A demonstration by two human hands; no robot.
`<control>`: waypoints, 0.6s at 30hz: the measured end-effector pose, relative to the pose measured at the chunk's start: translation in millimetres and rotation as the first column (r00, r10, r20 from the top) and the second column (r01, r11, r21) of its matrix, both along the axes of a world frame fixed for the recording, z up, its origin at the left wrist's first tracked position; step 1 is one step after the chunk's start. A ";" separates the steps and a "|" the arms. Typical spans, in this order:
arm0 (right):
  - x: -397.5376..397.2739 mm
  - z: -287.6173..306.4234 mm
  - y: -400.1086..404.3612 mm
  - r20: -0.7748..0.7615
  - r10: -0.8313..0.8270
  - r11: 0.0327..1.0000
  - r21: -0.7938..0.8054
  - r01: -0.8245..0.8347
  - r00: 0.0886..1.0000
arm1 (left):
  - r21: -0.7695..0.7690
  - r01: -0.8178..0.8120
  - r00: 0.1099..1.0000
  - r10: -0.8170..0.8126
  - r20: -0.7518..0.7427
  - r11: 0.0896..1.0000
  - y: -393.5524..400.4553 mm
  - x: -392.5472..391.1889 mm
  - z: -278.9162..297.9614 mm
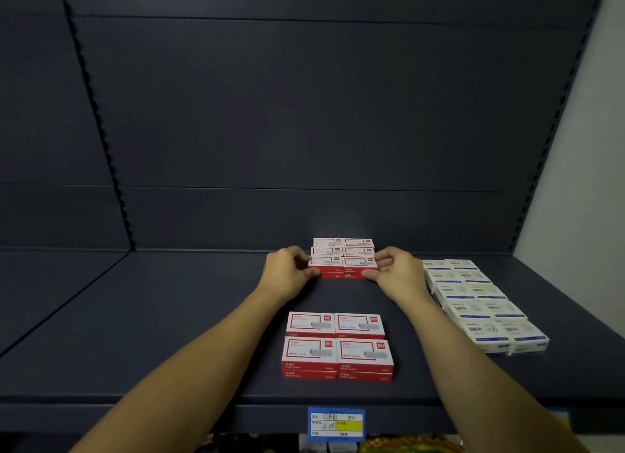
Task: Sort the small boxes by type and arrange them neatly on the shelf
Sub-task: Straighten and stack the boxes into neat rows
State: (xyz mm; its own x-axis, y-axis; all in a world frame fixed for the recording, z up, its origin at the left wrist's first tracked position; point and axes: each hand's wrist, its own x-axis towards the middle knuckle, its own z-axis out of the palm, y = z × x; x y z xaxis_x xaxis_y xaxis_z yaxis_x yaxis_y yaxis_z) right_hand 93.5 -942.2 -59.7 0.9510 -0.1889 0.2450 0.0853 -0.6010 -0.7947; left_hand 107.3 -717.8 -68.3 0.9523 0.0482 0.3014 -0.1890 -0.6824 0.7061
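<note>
Both arms reach deep over the shelf (pixel 169 317). The left hand (pixel 287 270) and right hand (pixel 395 270) pinch the ends of the rear red boxes (pixel 343 260), long sides running left-right. More red boxes (pixel 338 346) sit nearer; white boxes (pixel 480 304) line the right.

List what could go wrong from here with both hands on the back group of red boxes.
1. The left hand and right hand squeeze the back red boxes from the sides; the stacked layers may shear or buckle out of line.
2. The forearms pass close to the front red boxes and white boxes; pulling back might nudge either.
</note>
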 end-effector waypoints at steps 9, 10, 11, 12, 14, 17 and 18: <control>-3.5 3.7 4.2 -0.031 -0.039 0.999 -0.032 0.038 0.999 | -0.015 -0.037 0.999 0.037 -0.023 0.999 -5.2 -1.6 1.4; -5.3 4.5 6.0 -0.029 -0.042 0.998 -0.054 0.040 0.999 | -0.011 -0.037 0.999 0.037 -0.026 0.999 -5.7 -2.5 1.7; -7.2 5.7 8.1 -0.026 -0.047 0.995 -0.084 0.045 0.999 | -0.007 -0.038 0.999 0.038 -0.029 0.999 -6.3 -3.6 3.0; -9.1 7.4 9.8 -0.020 -0.054 0.992 -0.118 0.051 0.998 | -0.001 -0.040 0.999 0.040 -0.030 0.999 -6.6 -4.7 4.5; -12.8 11.5 12.1 -0.017 -0.077 0.985 -0.157 0.073 0.997 | 0.010 -0.046 0.998 0.047 -0.039 0.999 -6.8 -6.5 8.4; -16.4 16.1 12.7 -0.040 -0.106 0.986 -0.136 0.099 0.994 | 0.021 -0.029 0.997 0.030 -0.064 0.999 -7.2 -6.9 14.1; -18.7 17.4 13.0 -0.048 -0.105 0.987 -0.130 0.098 0.993 | 0.029 -0.022 0.998 0.024 -0.064 0.999 -6.9 -6.8 15.1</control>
State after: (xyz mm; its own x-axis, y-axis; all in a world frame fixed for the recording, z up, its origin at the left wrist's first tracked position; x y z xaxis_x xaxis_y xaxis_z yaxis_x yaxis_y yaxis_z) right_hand 74.9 -929.2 -42.4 0.9409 -0.2558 0.2219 -0.0223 -0.7008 -0.7130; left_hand 100.5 -724.6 -53.2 0.9685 0.0629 0.2409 -0.1274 -0.7061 0.6965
